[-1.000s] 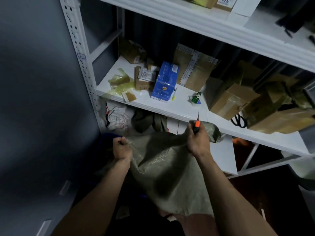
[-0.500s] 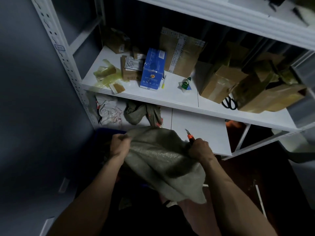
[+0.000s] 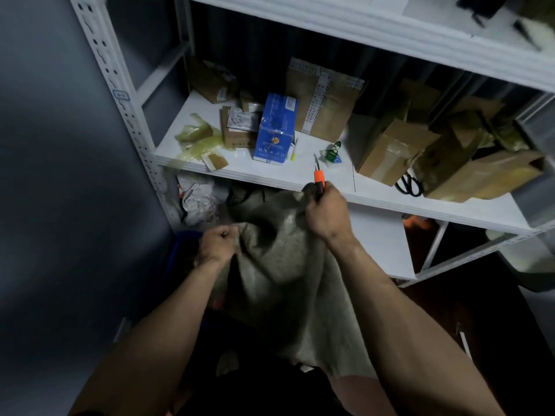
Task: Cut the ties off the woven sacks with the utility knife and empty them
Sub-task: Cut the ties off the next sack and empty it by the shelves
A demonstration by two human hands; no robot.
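Note:
A grey-green woven sack (image 3: 279,265) hangs slack between my two hands in front of the white shelving. My left hand (image 3: 217,244) grips its upper left edge in a fist. My right hand (image 3: 326,211) holds the sack's upper right corner together with an orange-and-black utility knife (image 3: 319,178), whose blade points up past the shelf edge. The sack's lower end drapes down between my forearms. A blue bin (image 3: 183,250) sits under the sack, mostly hidden.
The white shelf (image 3: 300,178) carries a blue box (image 3: 274,130), several brown cartons (image 3: 390,151), yellowish tape scraps (image 3: 198,139), a small green bottle (image 3: 332,153) and black scissors (image 3: 408,184). Crumpled paper (image 3: 196,199) and another sack lie below. A grey wall stands at the left.
My right hand has risen with the knife and the sack corner, up to the shelf edge. My left hand stays low on the other edge. The view shifted slightly.

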